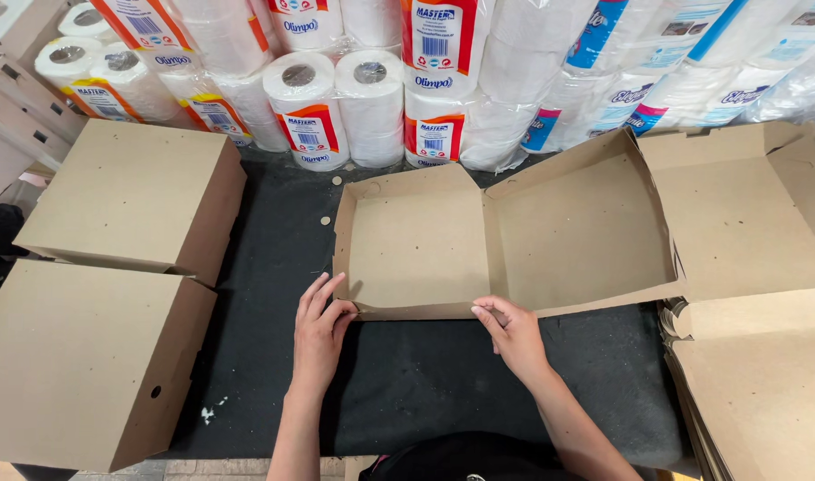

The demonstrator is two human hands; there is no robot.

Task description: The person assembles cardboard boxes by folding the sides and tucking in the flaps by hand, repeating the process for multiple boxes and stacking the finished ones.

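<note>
So the half-folded box (416, 245) sits mid-table on the black table (407, 374), lid panel (576, 232) still flopped open to the right and not tucked at all. Left hand (318, 334) has its fingers resting flat against the near-left corner of the front wall, not really gripping anything; right hand (512, 334) is pinching the front wall's edge near the crease where tray meets lid. Looks to me like the tray walls are mostly up (back and left flaps standing), but the front edge is only being pressed into shape and closing is all still left. Two finished closed boxes (131, 196) (78, 356) sit stacked off to the left, so some are done. On the right there's a pile of flat blanks (763, 374), just beside the open lid. Room-wise: decent bare patch between the hands and the body, tight at the back where wrapped toilet-paper packs (372, 98) crowd the box's far wall.
</note>
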